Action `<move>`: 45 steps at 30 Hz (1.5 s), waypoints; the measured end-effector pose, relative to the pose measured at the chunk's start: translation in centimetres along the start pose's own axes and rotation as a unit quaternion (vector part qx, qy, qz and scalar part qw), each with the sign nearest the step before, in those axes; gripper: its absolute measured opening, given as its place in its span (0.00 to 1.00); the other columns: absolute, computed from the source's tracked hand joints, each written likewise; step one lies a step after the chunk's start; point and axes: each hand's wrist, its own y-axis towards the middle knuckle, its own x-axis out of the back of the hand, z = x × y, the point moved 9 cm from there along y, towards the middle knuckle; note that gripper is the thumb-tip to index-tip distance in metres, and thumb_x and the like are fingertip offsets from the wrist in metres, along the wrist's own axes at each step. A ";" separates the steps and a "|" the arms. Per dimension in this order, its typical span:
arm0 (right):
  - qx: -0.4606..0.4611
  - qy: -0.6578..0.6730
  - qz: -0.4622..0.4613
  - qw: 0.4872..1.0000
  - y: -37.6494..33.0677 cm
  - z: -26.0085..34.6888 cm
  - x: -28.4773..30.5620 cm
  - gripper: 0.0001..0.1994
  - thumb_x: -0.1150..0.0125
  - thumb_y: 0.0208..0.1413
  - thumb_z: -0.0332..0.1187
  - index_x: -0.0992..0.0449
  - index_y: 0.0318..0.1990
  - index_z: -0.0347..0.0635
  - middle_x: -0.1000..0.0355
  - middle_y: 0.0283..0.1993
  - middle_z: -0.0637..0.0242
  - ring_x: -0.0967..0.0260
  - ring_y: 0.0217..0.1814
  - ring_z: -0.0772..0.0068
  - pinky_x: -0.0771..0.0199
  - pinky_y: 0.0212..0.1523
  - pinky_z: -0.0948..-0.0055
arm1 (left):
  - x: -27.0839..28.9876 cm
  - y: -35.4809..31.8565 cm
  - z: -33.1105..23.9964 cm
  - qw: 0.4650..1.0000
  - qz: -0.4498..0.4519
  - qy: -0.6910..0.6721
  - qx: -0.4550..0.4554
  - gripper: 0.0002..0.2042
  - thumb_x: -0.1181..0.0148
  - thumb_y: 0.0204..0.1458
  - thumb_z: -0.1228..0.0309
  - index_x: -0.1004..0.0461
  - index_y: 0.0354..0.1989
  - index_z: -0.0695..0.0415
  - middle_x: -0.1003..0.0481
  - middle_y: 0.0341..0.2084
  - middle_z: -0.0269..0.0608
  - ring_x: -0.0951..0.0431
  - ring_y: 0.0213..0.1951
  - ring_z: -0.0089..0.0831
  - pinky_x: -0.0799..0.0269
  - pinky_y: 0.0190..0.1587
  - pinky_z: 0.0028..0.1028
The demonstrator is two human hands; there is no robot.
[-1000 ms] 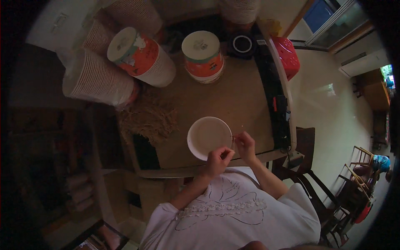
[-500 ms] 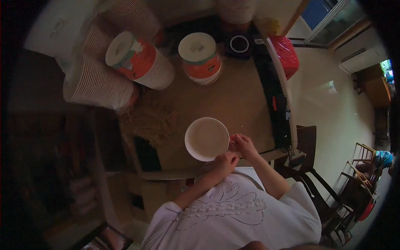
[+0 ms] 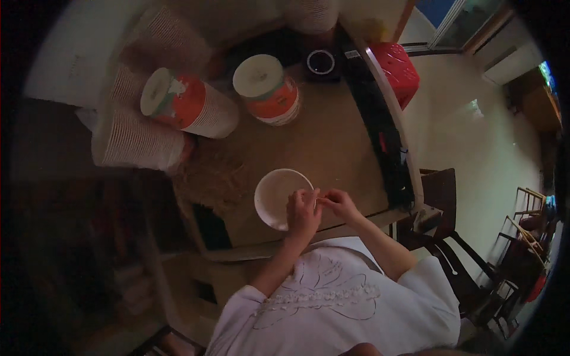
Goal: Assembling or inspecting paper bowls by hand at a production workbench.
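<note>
A white round paper bucket (image 3: 270, 199), open at the top, stands near the front of the table. My left hand (image 3: 303, 213) is over its right rim, fingers bent and closed, covering part of the inside. Just right of the rim, my right hand (image 3: 340, 204) pinches at a small thin orange-looking thing (image 3: 321, 199) between the two hands; what it is stays too small to make out. Left of the bucket lies a heap of tan stringy fibre (image 3: 211, 178), touched by neither hand.
Farther back stand a stack of printed orange-and-white paper buckets (image 3: 267, 92) and a tilted one (image 3: 190, 104). Nested white buckets (image 3: 136, 139) fill the left. A dark device with a round ring (image 3: 321, 62) sits at the back; a red stool (image 3: 396, 71) and dark chair (image 3: 439, 199) are at right.
My left hand has moved up and left, from beside the bucket's lower right rim to over it. My right hand has shifted slightly left. The view has also shifted a little.
</note>
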 end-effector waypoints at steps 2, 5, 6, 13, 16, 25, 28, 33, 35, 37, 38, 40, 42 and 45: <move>0.137 -0.088 -0.015 0.986 0.8 0.8 0.4 0.09 0.42 0.48 0.36 0.29 0.32 0.40 0.34 0.24 0.76 0.43 0.23 0.86 0.41 0.22 0.82 | -1.5 0.4 1.4 0.999 0.019 -0.018 0.019 0.11 0.42 0.40 0.74 0.28 0.35 0.54 0.35 0.35 0.47 0.33 0.39 0.44 0.34 0.38 0.36; 0.060 -0.087 -0.004 0.994 1.4 -0.9 0.3 0.07 0.43 0.49 0.33 0.29 0.31 0.39 0.34 0.25 0.75 0.41 0.27 0.88 0.38 0.27 0.83 | -1.6 0.5 1.9 0.998 0.010 -0.064 0.016 0.09 0.42 0.40 0.75 0.28 0.32 0.54 0.34 0.33 0.45 0.32 0.38 0.42 0.33 0.37 0.35; 0.059 -0.084 -0.008 0.995 1.3 -0.9 0.3 0.07 0.43 0.49 0.33 0.29 0.31 0.39 0.34 0.25 0.75 0.41 0.27 0.88 0.38 0.27 0.83 | -1.7 0.6 1.9 0.998 0.014 -0.064 0.013 0.09 0.42 0.40 0.75 0.28 0.32 0.54 0.34 0.33 0.45 0.32 0.38 0.42 0.33 0.37 0.35; 0.071 -0.080 -0.024 0.994 0.5 0.6 1.5 0.07 0.43 0.49 0.33 0.29 0.31 0.39 0.34 0.24 0.74 0.42 0.26 0.87 0.39 0.26 0.82 | -2.0 1.2 2.9 0.995 0.047 -0.084 0.011 0.06 0.42 0.39 0.76 0.29 0.28 0.56 0.34 0.30 0.42 0.29 0.32 0.40 0.31 0.31 0.33; 0.048 -0.099 -0.020 0.994 0.4 0.7 1.7 0.07 0.42 0.48 0.33 0.29 0.29 0.39 0.36 0.21 0.75 0.43 0.24 0.87 0.40 0.25 0.82 | -1.6 1.5 2.4 0.995 0.047 -0.090 0.014 0.07 0.42 0.38 0.76 0.29 0.29 0.55 0.34 0.30 0.43 0.30 0.31 0.40 0.31 0.31 0.33; 0.066 -0.111 -0.036 0.991 0.2 1.9 2.2 0.08 0.43 0.47 0.32 0.31 0.27 0.37 0.38 0.18 0.72 0.44 0.21 0.84 0.41 0.21 0.79 | -2.0 1.6 2.3 0.997 0.039 -0.058 -0.021 0.11 0.47 0.38 0.78 0.31 0.34 0.57 0.36 0.33 0.47 0.31 0.34 0.42 0.31 0.33 0.33; 0.079 -0.111 -0.040 0.990 -0.1 2.4 2.1 0.08 0.43 0.47 0.32 0.32 0.26 0.37 0.38 0.18 0.72 0.44 0.21 0.84 0.41 0.22 0.79 | -2.1 1.5 2.5 0.997 0.044 -0.057 -0.012 0.12 0.47 0.39 0.78 0.32 0.36 0.57 0.36 0.33 0.47 0.31 0.35 0.42 0.31 0.34 0.33; 0.076 -0.107 -0.039 0.991 -0.3 2.7 2.3 0.08 0.42 0.47 0.32 0.32 0.26 0.36 0.38 0.18 0.73 0.45 0.21 0.85 0.42 0.21 0.79 | -2.3 1.4 2.5 0.998 0.043 -0.054 -0.012 0.14 0.49 0.40 0.78 0.32 0.39 0.56 0.36 0.33 0.45 0.30 0.34 0.41 0.31 0.33 0.34; 0.061 -0.106 -0.032 0.992 -0.3 2.5 2.2 0.08 0.42 0.47 0.32 0.31 0.27 0.36 0.38 0.17 0.73 0.45 0.21 0.85 0.42 0.21 0.79 | -2.0 1.3 2.7 0.998 0.030 -0.062 0.005 0.12 0.50 0.41 0.77 0.33 0.36 0.54 0.35 0.33 0.45 0.29 0.33 0.42 0.30 0.30 0.36; 0.063 -0.112 -0.034 0.991 -0.3 2.6 2.2 0.08 0.42 0.47 0.32 0.31 0.27 0.36 0.38 0.17 0.73 0.45 0.20 0.85 0.42 0.20 0.79 | -1.9 1.3 2.3 0.999 0.025 -0.042 -0.003 0.14 0.51 0.41 0.78 0.34 0.39 0.53 0.34 0.32 0.44 0.29 0.32 0.42 0.30 0.30 0.36; 0.064 -0.118 -0.037 0.990 -0.3 2.6 2.3 0.07 0.42 0.47 0.32 0.30 0.27 0.36 0.38 0.18 0.73 0.45 0.20 0.85 0.42 0.20 0.80 | -1.8 1.4 2.1 0.999 0.021 -0.023 -0.011 0.16 0.51 0.41 0.78 0.35 0.42 0.53 0.34 0.32 0.43 0.29 0.32 0.42 0.29 0.30 0.37; 0.066 -0.110 -0.037 0.991 -0.2 2.3 2.3 0.08 0.42 0.47 0.32 0.30 0.27 0.37 0.38 0.17 0.73 0.45 0.20 0.85 0.42 0.20 0.80 | -1.9 1.4 2.0 0.999 0.020 -0.023 -0.014 0.17 0.51 0.41 0.78 0.36 0.43 0.52 0.33 0.32 0.43 0.29 0.32 0.43 0.29 0.30 0.38; 0.069 -0.102 -0.037 0.992 -0.2 2.2 2.4 0.08 0.42 0.47 0.32 0.30 0.27 0.37 0.38 0.17 0.73 0.45 0.20 0.85 0.42 0.20 0.79 | -2.0 1.5 2.0 0.999 0.020 -0.022 -0.017 0.18 0.51 0.41 0.78 0.37 0.44 0.52 0.33 0.32 0.43 0.28 0.32 0.43 0.29 0.30 0.38; 0.084 -0.094 -0.044 0.991 -0.4 2.5 2.4 0.09 0.42 0.46 0.33 0.30 0.26 0.36 0.38 0.17 0.73 0.45 0.19 0.85 0.43 0.19 0.79 | -2.3 1.4 2.1 1.000 0.024 -0.013 -0.007 0.19 0.52 0.41 0.78 0.38 0.46 0.51 0.32 0.34 0.43 0.28 0.33 0.43 0.30 0.30 0.38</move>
